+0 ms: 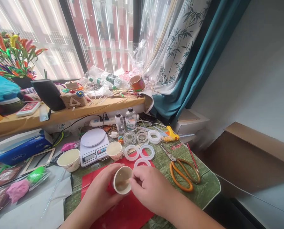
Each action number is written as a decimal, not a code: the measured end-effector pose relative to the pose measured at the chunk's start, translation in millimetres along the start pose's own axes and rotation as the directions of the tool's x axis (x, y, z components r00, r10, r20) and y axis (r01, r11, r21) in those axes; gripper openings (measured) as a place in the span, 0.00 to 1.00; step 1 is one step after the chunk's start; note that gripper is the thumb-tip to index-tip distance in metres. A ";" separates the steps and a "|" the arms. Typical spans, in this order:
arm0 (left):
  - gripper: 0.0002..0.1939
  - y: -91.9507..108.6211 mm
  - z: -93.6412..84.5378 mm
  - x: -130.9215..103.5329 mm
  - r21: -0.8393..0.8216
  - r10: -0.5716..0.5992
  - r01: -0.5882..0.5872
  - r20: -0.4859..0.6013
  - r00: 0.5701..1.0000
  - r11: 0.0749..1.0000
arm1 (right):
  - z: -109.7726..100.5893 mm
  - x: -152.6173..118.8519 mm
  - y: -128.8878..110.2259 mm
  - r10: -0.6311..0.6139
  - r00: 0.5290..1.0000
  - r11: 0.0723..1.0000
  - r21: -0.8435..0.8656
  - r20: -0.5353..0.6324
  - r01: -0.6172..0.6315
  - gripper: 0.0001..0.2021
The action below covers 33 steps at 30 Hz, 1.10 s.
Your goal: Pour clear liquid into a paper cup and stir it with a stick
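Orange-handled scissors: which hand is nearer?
Right. The right hand, pinched at the paper cup, is just to the left of the scissors; the left hand, around the cup's left side, is farther left.

So the left hand (106, 187) is curled in a loose C, thumb below its fingers. Right hand (148, 186) has thumb and index pinched together, knuckles up, just beside the left fingertips, forearms angling inward.
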State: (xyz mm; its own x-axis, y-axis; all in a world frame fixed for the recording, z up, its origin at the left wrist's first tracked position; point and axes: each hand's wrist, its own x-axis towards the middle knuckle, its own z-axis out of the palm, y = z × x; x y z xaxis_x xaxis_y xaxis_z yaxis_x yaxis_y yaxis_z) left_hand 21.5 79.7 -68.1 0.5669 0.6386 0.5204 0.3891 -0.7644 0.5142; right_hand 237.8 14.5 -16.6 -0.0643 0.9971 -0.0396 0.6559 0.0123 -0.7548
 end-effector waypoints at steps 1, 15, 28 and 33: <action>0.25 -0.3 -0.1 -0.4 -0.001 -0.001 0.001 0.003 1.000 1.000 | 1.2 0.1 0.4 0.005 1.000 1.000 0.012 -0.006 -0.005 0.17; 0.26 0.5 -0.4 2.1 0.012 0.001 -0.001 -0.004 1.000 1.000 | 4.5 0.7 6.8 0.040 0.999 0.994 0.105 -0.029 -0.037 0.16; 0.25 -6.1 2.9 -3.2 -0.013 -0.061 0.062 0.046 0.997 0.998 | 8.3 0.0 7.7 0.015 0.998 0.995 0.102 -0.053 -0.010 0.16; 0.26 -5.4 2.6 -2.7 -0.006 -0.035 0.035 0.031 0.999 0.999 | 7.9 -1.3 7.0 0.025 0.998 0.996 0.091 -0.063 -0.019 0.16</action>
State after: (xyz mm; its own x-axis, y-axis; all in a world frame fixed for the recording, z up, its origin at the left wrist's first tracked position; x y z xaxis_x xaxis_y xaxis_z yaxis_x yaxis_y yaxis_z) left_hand 19.8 81.8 -74.0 0.5753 0.6618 0.4807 0.4043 -0.7409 0.5363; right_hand 236.6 12.8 -27.0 -0.0005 0.9999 -0.0166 0.5859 -0.0131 -0.8103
